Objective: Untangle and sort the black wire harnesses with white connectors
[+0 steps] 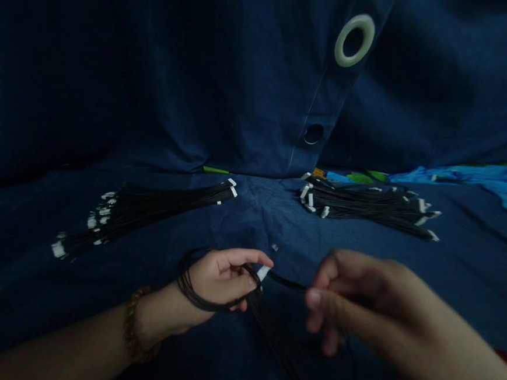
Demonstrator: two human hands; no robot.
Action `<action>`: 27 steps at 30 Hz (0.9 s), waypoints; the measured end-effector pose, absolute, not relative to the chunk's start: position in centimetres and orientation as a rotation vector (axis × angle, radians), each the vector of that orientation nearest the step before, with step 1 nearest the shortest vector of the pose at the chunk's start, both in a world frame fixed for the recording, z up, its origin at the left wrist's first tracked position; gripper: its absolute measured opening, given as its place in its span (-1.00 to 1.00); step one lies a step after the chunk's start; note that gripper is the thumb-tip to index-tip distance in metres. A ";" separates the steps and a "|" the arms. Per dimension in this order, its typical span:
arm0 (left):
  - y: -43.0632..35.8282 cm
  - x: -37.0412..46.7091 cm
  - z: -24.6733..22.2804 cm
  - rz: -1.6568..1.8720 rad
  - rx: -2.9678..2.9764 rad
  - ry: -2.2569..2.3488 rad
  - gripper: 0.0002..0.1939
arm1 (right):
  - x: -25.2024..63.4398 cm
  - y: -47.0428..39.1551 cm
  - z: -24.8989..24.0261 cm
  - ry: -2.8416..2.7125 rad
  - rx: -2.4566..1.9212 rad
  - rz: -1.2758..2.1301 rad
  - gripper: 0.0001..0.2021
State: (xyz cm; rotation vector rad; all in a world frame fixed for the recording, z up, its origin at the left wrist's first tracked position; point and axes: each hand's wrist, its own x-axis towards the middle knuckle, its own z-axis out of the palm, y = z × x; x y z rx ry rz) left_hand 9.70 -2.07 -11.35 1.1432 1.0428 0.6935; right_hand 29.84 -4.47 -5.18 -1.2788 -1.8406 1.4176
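My left hand [224,278] is closed on black cables, pinching them beside a white connector [263,271] at the fingertips. Several strands loop around the back of this hand and wrist. A bundle of black cables [275,332] hangs from below the fingers toward the bottom edge. Opposite, my right hand [341,302] pinches a thin black cable [288,282] that stretches across from the white connector. The right fingers are slightly blurred, and the cable's far end is lost in shadow.
A bundle of black cables with white connectors [160,203] lies on the blue cloth [260,214] at left; a second bundle [362,203] lies at right. A tiny white piece [275,247] sits between. Behind hangs a dark blue curtain with a ring [339,40]; bright blue fabric [469,175] shows at right.
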 end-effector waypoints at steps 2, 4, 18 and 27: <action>-2.1 9.7 -11.3 0.685 1.120 1.039 -0.71 | 29.1 -5.4 -6.2 -2.124 -1.403 1.128 -0.82; -2.1 9.7 -11.2 0.676 1.106 1.036 -0.72 | 28.9 -5.9 -6.9 -2.291 -1.452 0.885 -0.82; -2.0 9.6 -10.8 0.665 1.039 1.055 -0.70 | 29.0 -6.1 -6.9 -2.369 -1.454 0.766 -0.84; -2.1 9.6 -10.8 0.646 1.075 1.051 -0.73 | 28.9 -6.0 -6.8 -2.389 -1.480 0.818 -0.85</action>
